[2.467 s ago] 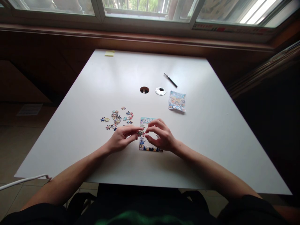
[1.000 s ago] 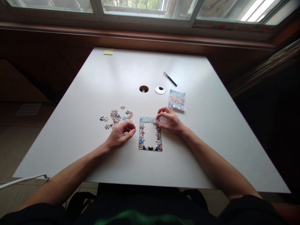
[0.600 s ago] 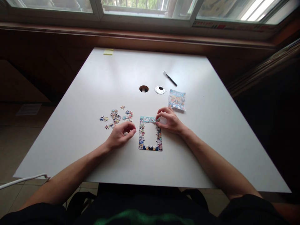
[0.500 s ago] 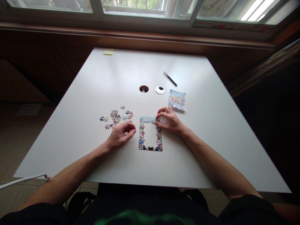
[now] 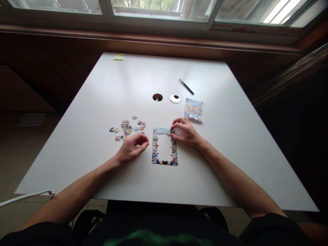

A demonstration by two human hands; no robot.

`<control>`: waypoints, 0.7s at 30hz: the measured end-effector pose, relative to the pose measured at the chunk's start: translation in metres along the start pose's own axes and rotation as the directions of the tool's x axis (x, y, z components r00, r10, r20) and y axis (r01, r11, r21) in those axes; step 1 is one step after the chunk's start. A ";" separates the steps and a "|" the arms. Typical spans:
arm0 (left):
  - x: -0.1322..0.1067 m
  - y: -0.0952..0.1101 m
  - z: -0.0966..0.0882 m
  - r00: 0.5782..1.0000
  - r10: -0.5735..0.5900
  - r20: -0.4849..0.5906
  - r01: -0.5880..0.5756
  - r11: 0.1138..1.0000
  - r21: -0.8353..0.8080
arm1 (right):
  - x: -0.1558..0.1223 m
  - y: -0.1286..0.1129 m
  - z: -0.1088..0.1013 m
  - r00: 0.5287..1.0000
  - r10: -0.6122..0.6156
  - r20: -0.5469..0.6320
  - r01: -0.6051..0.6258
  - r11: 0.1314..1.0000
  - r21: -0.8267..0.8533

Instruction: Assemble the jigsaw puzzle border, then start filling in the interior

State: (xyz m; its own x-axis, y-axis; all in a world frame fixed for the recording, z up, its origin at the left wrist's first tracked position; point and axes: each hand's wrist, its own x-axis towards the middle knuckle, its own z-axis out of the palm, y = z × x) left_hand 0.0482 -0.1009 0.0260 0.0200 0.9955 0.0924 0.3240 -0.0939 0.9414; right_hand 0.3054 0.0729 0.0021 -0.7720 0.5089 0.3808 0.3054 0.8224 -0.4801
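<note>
A jigsaw puzzle border (image 5: 154, 150) lies on the white table, forming an upright rectangle with a bare middle. At its top right corner, my right hand (image 5: 186, 132) pinches a small puzzle piece (image 5: 172, 132) between thumb and fingertips, against the border. To the left of the border rests my left hand (image 5: 133, 147), its fingers curled and the thumb tip near the index tip; whatever may be between them is hidden. Just beyond the left hand, several loose puzzle pieces (image 5: 126, 127) lie in a scattered pile.
A printed puzzle packet (image 5: 193, 110) lies beyond my right hand, with a black pen (image 5: 186, 86) farther back. Near the table's middle are a round cable hole (image 5: 157, 97) and its metal cover (image 5: 175, 98). A yellow sticky note (image 5: 119, 57) marks the far left corner.
</note>
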 end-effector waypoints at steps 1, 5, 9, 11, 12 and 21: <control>0.000 0.000 0.000 1.000 0.002 0.001 -0.002 1.000 -0.004 | 0.000 0.000 0.000 1.000 -0.001 0.000 0.001 1.000 0.001; 0.001 0.000 0.000 1.000 0.007 0.002 -0.007 1.000 -0.011 | 0.000 0.000 0.000 1.000 -0.001 -0.007 0.001 1.000 0.013; 0.000 0.000 0.000 1.000 -0.002 0.002 0.002 1.000 -0.010 | 0.000 0.001 0.000 0.998 0.018 -0.064 -0.014 0.998 0.065; 0.000 0.000 0.000 1.000 -0.004 0.000 0.004 1.000 -0.011 | -0.001 0.002 0.000 0.997 0.020 -0.080 -0.014 0.997 0.075; 0.000 0.000 0.000 1.000 -0.002 0.000 0.002 1.000 -0.014 | -0.001 0.003 0.000 0.997 0.012 -0.078 -0.007 0.997 0.071; 0.000 -0.001 -0.001 1.000 0.004 0.002 -0.004 1.000 0.004 | -0.002 0.003 0.001 0.998 -0.058 -0.012 0.059 0.998 0.013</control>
State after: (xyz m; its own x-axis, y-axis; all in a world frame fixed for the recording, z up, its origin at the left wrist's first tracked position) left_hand 0.0476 -0.1005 0.0257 0.0237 0.9951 0.0957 0.3273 -0.0981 0.9398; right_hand 0.3073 0.0740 -0.0012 -0.7820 0.4629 0.4173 0.2523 0.8474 -0.4673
